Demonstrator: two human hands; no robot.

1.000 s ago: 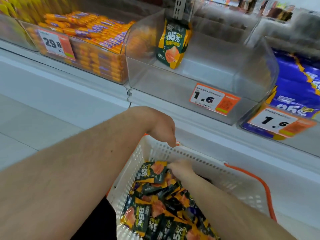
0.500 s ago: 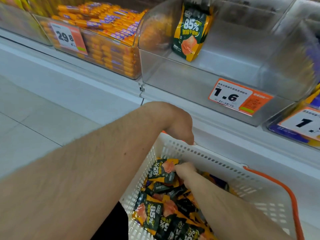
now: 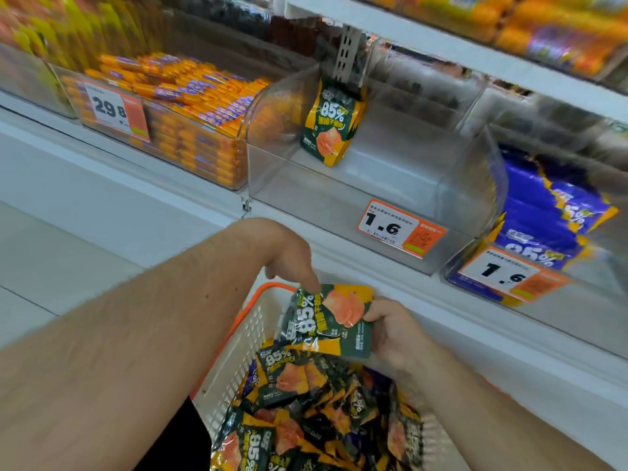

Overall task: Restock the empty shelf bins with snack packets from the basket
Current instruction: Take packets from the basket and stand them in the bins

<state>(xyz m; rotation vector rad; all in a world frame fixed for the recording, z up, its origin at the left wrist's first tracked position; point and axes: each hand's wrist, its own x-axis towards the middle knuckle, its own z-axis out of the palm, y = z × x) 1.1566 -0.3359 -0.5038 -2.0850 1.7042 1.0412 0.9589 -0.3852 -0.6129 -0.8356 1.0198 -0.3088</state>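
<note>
I judge the restock barely begun: the clear bin holds one packet propped at the back, while the basket remains heaped. My right hand pinches a small bunch of packets above the heap; my left hand touches their top edge with a fingertip, gripping nothing.
</note>
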